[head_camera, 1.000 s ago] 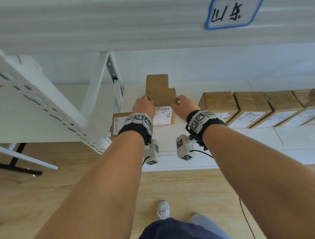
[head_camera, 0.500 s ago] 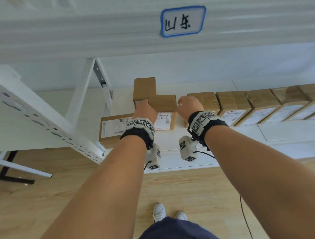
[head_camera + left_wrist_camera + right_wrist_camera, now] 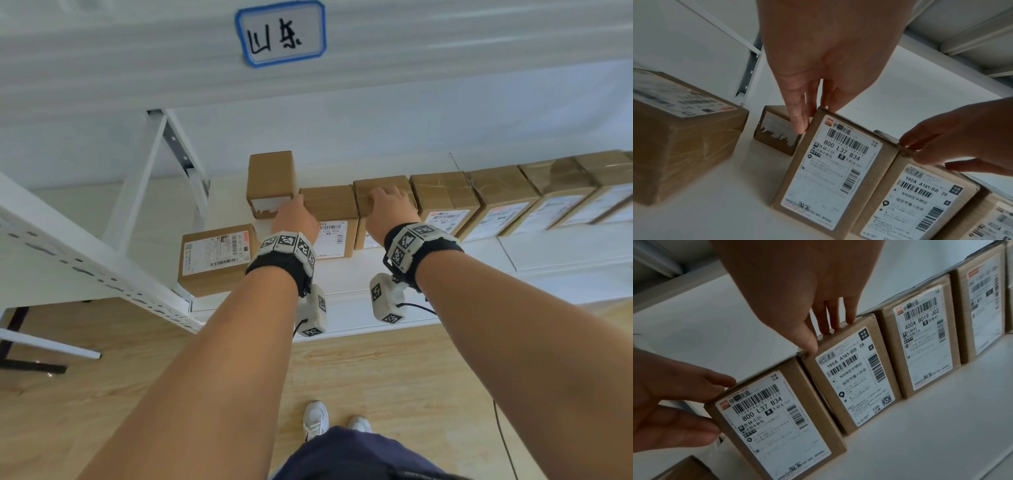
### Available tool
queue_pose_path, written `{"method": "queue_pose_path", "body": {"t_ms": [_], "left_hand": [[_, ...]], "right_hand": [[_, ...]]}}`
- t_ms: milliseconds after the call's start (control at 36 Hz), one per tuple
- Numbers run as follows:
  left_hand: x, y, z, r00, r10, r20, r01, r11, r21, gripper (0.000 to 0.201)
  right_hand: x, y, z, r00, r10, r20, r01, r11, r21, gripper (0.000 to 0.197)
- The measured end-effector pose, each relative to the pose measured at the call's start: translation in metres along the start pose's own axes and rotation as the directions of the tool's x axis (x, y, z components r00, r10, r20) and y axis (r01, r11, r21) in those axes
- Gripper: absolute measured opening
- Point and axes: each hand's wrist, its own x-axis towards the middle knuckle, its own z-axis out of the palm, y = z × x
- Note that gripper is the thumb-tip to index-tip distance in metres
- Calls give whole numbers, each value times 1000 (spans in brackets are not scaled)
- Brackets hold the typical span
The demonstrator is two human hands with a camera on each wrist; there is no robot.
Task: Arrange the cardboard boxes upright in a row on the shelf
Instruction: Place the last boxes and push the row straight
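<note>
The brown cardboard box labelled 800 L37 B34 (image 3: pixel 330 205) stood upright near the white shelf's (image 3: pixel 342 277) front edge, toward its left end. The left hand (image 3: pixel 296 219), fingers straight, pressed its left side, seemingly to close the gap. The right hand (image 3: pixel 387 209), fingers flat, steadied the neighbouring taped brown box (image 3: pixel 371 186) against tipping.

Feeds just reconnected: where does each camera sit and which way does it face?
Head: on the head, facing forward and down at the shelf; forearms, left hand, right hand and shoes show.
Left wrist: looks along the left hand at the 800 L37 B34 box; the right hand shows too.
Right wrist: looks along the right hand at the 190A A161-BB box; the left hand shows too.
Shared: both wrist views show those two boxes side by side.
</note>
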Motion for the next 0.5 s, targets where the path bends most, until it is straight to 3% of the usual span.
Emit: {"method": "queue_pose_path", "body": {"t_ms": [361, 500], "left_hand": [[-3, 4, 1, 999, -33, 38, 30, 997, 73, 43], [-2, -7, -5, 999, -14, 48, 8, 991, 136, 30]], "right_hand": [[1, 1, -1, 1000, -6, 11, 6, 1000, -29, 45], [4, -10, -3, 1000, 0, 3, 0, 1000, -14, 47]]}}
